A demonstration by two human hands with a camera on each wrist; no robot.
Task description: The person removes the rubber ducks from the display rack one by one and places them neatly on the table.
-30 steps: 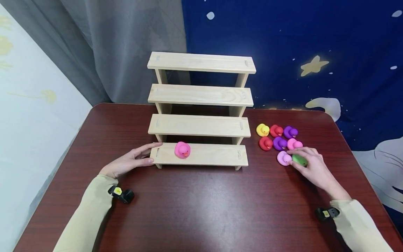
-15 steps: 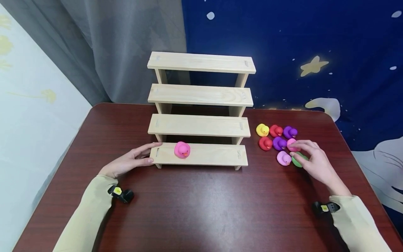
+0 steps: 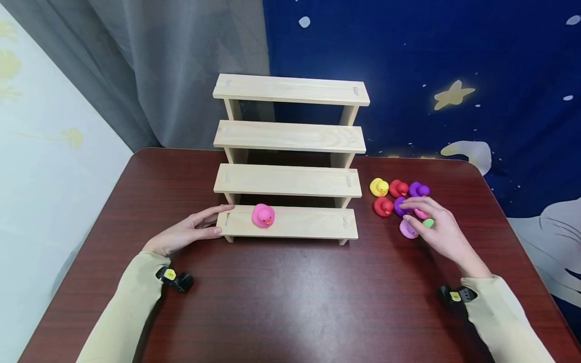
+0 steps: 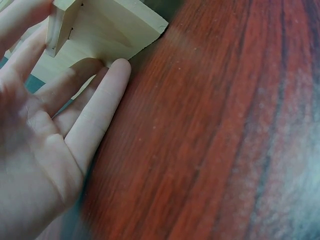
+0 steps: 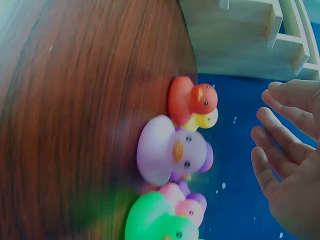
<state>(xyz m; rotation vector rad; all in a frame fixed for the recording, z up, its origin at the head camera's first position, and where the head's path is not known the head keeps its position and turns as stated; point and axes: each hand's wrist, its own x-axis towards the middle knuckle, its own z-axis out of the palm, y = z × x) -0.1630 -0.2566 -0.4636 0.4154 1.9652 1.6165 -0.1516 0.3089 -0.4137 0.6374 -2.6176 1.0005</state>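
Note:
My left hand (image 3: 190,232) grips the left end of the lowest step of a pale wooden stepped shelf (image 3: 313,222), thumb at the front and a finger behind. In the left wrist view the hand's other fingers (image 4: 100,110) extend beside the shelf's side panel (image 4: 120,30). A pink rubber duck (image 3: 263,216) sits on that lowest step. My right hand (image 3: 438,232) hovers over the group of rubber ducks, its fingers apart and holding nothing. Beneath or beside it are a light purple duck (image 5: 160,150), a green duck (image 5: 155,220), a purple duck (image 3: 400,205) and a partly hidden pink duck (image 5: 190,210).
Farther back in the group are a yellow duck (image 3: 379,187), a red duck (image 3: 399,188) and another purple duck (image 3: 418,189). A second red duck (image 3: 383,206) lies nearest the shelf. The dark red wooden table (image 3: 290,302) meets grey and blue curtains behind.
My right hand has moved left and slightly up from the green duck, over the light purple and purple ducks. My left hand and the duck on the step have stayed put.

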